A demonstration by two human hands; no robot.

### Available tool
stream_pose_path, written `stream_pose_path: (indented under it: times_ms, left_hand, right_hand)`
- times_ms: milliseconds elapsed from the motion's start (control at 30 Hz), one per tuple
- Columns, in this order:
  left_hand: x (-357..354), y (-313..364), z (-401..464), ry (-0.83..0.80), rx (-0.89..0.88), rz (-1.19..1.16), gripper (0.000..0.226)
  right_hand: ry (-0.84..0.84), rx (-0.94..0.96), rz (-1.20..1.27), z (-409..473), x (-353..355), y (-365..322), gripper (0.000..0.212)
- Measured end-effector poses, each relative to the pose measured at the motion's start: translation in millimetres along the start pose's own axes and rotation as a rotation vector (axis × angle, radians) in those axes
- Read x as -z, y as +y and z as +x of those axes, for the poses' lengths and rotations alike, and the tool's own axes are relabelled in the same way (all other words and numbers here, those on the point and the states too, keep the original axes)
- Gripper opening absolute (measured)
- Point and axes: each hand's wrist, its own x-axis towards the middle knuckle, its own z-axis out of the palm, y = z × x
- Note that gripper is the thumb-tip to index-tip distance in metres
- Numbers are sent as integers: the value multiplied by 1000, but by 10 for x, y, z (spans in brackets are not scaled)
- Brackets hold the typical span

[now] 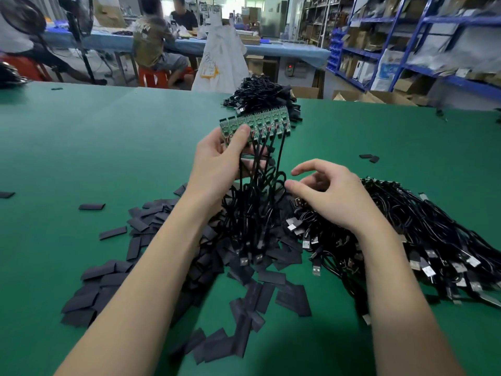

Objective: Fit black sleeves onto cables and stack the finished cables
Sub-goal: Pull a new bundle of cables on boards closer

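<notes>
My left hand [219, 161] grips a fanned row of small green circuit boards [260, 123], thumb pressed on the front, held up above the green table [81, 147]. Black cables [260, 164] hang from the boards down into a tangle. My right hand [328, 194] hovers over the hanging cables with fingers loosely curled and spread, the thumb tip close to the cable loops, holding nothing I can see. Flat black sleeves [151, 221] lie scattered in a heap under and left of my forearms. A stack of cables [265, 93] lies at the table's far edge.
A large pile of black USB cables [423, 234] lies at the right. Two loose sleeves [370, 157] rest farther right, another [6, 194] at the left edge. Beyond the table sit people at a blue bench [168, 42], a white sack [222, 58] and blue shelving [406, 42].
</notes>
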Motion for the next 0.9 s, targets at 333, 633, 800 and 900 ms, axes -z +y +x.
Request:
stream_pose_path:
  times_ms: [333, 633, 800, 900]
  left_hand:
    - [-65, -18, -30, 6, -42, 39, 48]
    - [-74, 246, -25, 65, -182, 76, 40]
    - [18, 273, -12, 89, -248, 282, 27]
    - [51, 317, -29, 81, -221, 306, 11]
  right_hand:
    - [-55, 52, 165, 23, -198, -115, 33]
    - [-53, 45, 340, 14, -233, -102, 50]
    - [-201, -78, 643, -22, -413, -221, 50]
    - [-322, -73, 724, -39, -478, -265, 54]
